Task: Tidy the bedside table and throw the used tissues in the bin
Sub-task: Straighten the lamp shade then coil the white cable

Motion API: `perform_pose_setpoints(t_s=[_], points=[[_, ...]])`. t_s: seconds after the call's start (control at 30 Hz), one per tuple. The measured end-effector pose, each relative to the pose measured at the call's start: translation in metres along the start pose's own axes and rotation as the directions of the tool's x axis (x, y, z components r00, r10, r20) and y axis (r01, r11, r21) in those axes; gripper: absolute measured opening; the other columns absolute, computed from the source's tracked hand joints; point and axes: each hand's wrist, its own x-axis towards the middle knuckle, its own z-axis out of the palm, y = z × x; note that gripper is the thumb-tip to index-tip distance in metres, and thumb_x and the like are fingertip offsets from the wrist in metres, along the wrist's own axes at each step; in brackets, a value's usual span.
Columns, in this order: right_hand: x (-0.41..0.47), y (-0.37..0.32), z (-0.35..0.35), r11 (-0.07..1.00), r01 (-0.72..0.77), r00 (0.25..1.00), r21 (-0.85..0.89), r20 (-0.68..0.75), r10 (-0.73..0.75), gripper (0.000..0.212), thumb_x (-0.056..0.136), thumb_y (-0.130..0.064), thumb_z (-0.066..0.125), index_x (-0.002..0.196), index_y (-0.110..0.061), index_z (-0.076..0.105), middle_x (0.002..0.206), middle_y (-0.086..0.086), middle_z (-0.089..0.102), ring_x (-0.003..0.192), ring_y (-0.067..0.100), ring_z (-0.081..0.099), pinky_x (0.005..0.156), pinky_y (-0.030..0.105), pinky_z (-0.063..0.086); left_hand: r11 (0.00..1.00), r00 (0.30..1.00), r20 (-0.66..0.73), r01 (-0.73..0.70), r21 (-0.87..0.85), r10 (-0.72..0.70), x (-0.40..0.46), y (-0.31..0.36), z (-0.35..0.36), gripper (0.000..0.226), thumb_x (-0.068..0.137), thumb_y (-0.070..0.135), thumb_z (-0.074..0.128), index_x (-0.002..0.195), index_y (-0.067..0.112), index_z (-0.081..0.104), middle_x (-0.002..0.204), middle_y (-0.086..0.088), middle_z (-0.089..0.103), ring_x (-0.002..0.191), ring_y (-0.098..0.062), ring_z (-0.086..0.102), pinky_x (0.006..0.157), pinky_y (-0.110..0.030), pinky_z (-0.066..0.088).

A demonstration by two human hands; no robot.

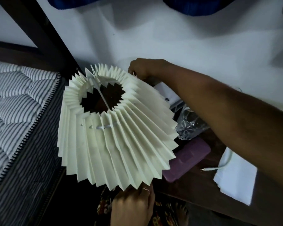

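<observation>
The cream pleated paper lampshade (114, 128) is held tilted in the air over the dark wooden counter (203, 185), its narrow open top turned up toward the camera and its long axis slanting from the upper right down to the lower left, so the wide zigzag rim faces the bed. The right hand (143, 69) reaches across from the right and pinches the far upper edge of the pleats; the left hand (134, 204) comes up from below with its fingers curled on the near lower rim, a ring showing on one finger. Each grip therefore sits at one end of the shade's tilt, and setting it straight looks to me a matter of lowering the right side. The paper is stiff, sharply folded and light, likely easy to crease. Beneath the right forearm lie a crumpled clear plastic wrapper (189, 123), a purple rectangular case (185, 159) and a flat white paper sheet (235, 175) with a thin white cable (222, 163) across it. A striped quilted mattress (18, 101) lies left. No used tissue can be told for certain.
</observation>
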Motion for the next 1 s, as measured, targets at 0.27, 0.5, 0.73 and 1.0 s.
perform_pose_setpoints(t_s=[0.27, 0.5, 0.73, 1.0], points=[[-0.078, 0.003, -0.048, 0.987, 0.022, 0.943, 0.160, -0.331, 0.032, 0.024, 0.082, -0.004, 0.060, 0.104, -0.012, 0.068, 0.103, 0.003, 0.057, 0.076, 0.019, 0.055, 0.074, 0.028, 0.050, 0.998, 0.988, 0.142, -0.046, -0.044, 0.052, 0.002, 0.001, -0.005, 0.025, 0.075, 0.024, 0.052, 0.070, 0.016, 0.075, 0.065, 0.001, 0.073, 0.044, -0.019, 0.062, 0.041, -0.019, 0.045], [-0.244, 0.012, -0.025, 0.917, 0.036, 0.727, 0.397, -0.640, 0.249, 0.021, 0.086, -0.011, 0.061, 0.105, -0.015, 0.068, 0.104, -0.003, 0.068, 0.075, -0.002, 0.055, 0.069, 0.001, 0.037, 1.000, 0.942, 0.334, -0.021, 0.001, 0.020, 0.006, 0.013, -0.031, 0.029, 0.067, 0.019, 0.076, 0.048, 0.014, 0.055, 0.036, -0.004, 0.051, 0.027, -0.022, 0.050, 0.030, -0.021, 0.036], [-0.457, 0.019, 0.121, 0.618, -0.366, 0.298, 0.696, -0.541, 0.786, 0.022, 0.087, -0.016, 0.063, 0.107, -0.010, 0.067, 0.102, 0.014, 0.071, 0.096, 0.022, 0.065, 0.086, 0.029, 0.046, 0.996, 0.889, 0.451, 0.090, -0.007, -0.077, -0.003, 0.027, -0.042, 0.023, 0.091, 0.030, 0.049, 0.094, 0.011, 0.061, 0.087, -0.008, 0.067, 0.079, -0.029, 0.067, 0.061, -0.034, 0.049], [-0.532, 0.044, 0.240, 0.193, -0.468, 0.112, 0.863, -0.159, 0.981, 0.028, 0.078, -0.024, 0.058, 0.097, -0.006, 0.069, 0.088, 0.018, 0.072, 0.086, 0.031, 0.068, 0.086, 0.038, 0.051, 0.981, 0.767, 0.622, 0.196, 0.007, -0.158, -0.002, 0.036, -0.049, 0.036, 0.095, 0.032, 0.039, 0.123, 0.011, 0.050, 0.120, -0.013, 0.055, 0.110, -0.032, 0.056, 0.086, -0.040, 0.047]])
